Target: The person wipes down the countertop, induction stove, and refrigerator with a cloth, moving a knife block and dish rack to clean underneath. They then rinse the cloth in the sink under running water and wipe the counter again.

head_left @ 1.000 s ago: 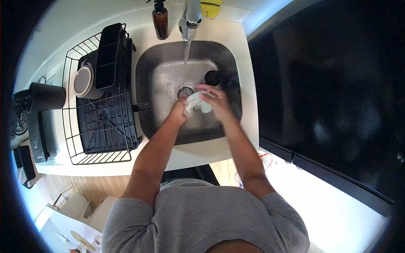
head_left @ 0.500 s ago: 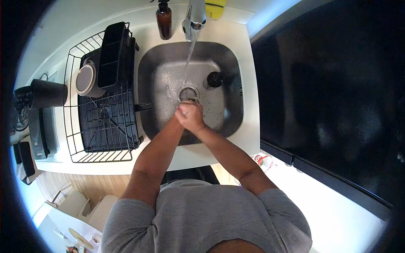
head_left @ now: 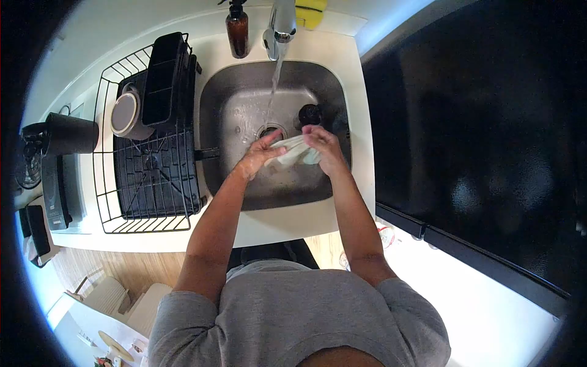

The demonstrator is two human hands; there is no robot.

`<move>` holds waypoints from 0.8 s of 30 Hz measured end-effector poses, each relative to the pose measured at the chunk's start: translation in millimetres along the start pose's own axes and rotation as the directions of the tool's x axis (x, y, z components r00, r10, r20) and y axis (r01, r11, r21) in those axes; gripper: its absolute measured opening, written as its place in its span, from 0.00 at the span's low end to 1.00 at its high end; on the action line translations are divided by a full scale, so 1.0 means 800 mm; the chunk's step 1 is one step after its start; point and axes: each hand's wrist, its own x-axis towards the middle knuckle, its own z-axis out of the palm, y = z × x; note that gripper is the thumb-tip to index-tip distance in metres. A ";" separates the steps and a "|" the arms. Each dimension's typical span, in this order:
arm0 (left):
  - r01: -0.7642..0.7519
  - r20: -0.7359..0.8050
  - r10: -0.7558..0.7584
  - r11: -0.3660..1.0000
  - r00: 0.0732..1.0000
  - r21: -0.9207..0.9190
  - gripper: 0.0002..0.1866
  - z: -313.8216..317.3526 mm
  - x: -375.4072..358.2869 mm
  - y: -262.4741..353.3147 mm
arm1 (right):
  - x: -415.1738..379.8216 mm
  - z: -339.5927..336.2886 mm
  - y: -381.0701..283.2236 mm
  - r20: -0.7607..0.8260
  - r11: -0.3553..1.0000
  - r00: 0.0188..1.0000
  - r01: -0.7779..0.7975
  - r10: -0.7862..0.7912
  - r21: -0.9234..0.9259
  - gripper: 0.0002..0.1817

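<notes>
A pale, wet-looking cloth [head_left: 293, 153] is stretched between my hands over the steel sink [head_left: 333, 85]. My left hand [head_left: 259, 159] holds its left end, thumb lying on the fabric and fingers pointing toward the drain [head_left: 269, 131]. At the other end, my right hand [head_left: 326, 148] grips the cloth with bent fingers. Water runs from the faucet [head_left: 284, 27] behind the hands and falls near the drain. A small black round object [head_left: 310, 114] stands in the sink just beyond my right hand.
Left of the sink stands a black wire dish rack [head_left: 147, 226] with a mug [head_left: 126, 115] and a long black container [head_left: 164, 79]. An amber spray bottle [head_left: 237, 32] is beside the faucet. A large dark panel [head_left: 477, 140] borders the right side.
My hands were pressed together around something near the drain. Now they have moved apart, the right one to the right, and the cloth shows spread between them.
</notes>
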 end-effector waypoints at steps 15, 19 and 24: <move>0.313 -0.269 -0.226 0.884 0.936 0.346 0.21 0.061 0.007 0.002 | 0.000 0.103 0.020 -0.108 0.708 0.853 0.347 -0.511 -0.616 0.12; 0.180 -0.342 -0.160 0.983 0.926 0.028 0.22 0.067 0.004 0.018 | -0.028 0.126 0.006 0.150 0.637 0.873 0.447 -0.464 -0.628 0.08; -0.065 -0.466 -0.103 0.941 0.879 -0.331 0.22 0.057 0.006 0.031 | 0.010 0.072 0.033 -0.008 0.863 1.000 -0.023 0.022 -0.505 0.12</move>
